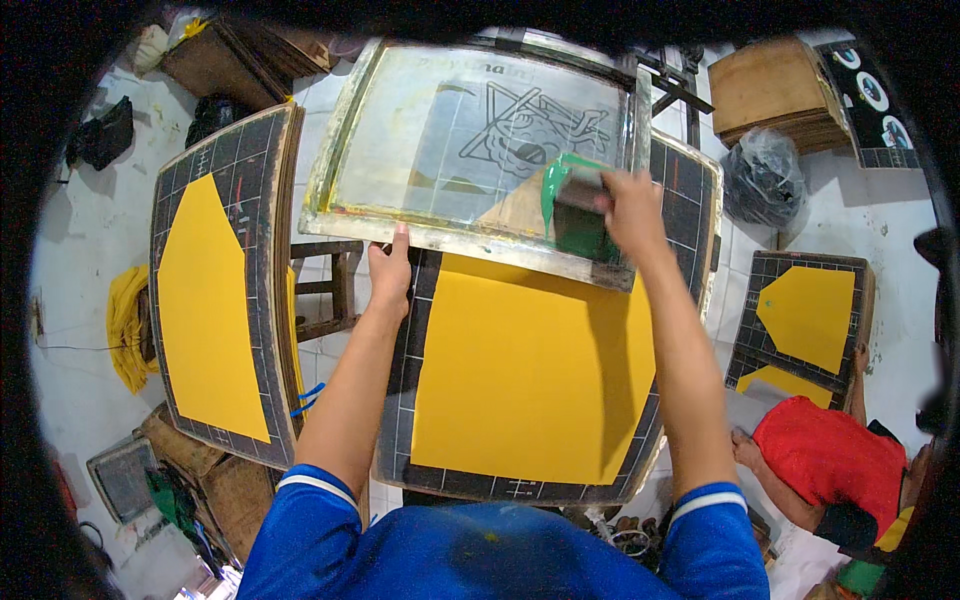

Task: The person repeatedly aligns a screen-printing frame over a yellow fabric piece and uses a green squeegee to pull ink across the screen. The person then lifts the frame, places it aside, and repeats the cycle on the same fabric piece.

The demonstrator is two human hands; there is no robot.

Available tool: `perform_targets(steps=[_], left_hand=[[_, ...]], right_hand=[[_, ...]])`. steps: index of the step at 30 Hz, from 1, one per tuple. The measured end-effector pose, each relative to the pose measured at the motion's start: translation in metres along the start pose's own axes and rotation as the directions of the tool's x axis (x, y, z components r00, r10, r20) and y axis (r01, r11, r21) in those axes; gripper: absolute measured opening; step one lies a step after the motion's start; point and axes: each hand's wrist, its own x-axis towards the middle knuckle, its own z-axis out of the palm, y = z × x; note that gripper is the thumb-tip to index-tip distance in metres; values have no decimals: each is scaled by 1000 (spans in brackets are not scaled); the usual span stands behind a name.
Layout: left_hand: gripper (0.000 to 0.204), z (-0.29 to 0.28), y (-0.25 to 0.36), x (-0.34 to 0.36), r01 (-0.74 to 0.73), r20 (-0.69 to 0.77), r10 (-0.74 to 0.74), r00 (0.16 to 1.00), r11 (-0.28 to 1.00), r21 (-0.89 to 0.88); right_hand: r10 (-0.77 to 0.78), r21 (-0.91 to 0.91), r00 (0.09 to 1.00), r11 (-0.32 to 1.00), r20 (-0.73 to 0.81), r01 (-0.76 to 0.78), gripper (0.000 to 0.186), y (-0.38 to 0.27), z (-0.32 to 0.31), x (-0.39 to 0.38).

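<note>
Black and gridded, a board (450,482) is lying under a framed screen (415,150), far, and a yellow sheet (520,380), near, while a blurred squeegee (582,188) is being grasped by the right hand (632,210) at the screen's near right, and the left hand (390,272) is apparently gripping the screen's near edge.

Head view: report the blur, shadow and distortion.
Head view: motion blur softens the right hand and the squeegee in its grip; head view: a dark shadow falls on the right side of the large yellow sheet; head view: fisheye bending bows the edges of the left grid board, with black around the rim.
</note>
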Motion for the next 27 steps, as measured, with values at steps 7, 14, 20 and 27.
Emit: perform_targets(steps=[7, 14, 20, 27], left_hand=[[64, 4, -2, 0, -76, -20, 79, 997, 993, 91], [65, 1, -20, 13, -109, -20, 111, 994, 989, 104], [66, 1, -19, 12, -87, -37, 95, 995, 982, 167], [69, 3, -4, 0, -84, -15, 86, 996, 993, 80]], right_hand=[[51, 112, 891, 987, 451, -113, 48, 70, 11, 101], [47, -63, 997, 997, -60, -51, 30, -18, 6, -23], [91, -29, 986, 996, 139, -88, 33, -7, -10, -3], [67, -51, 996, 996, -55, -69, 33, 0, 13, 2]])
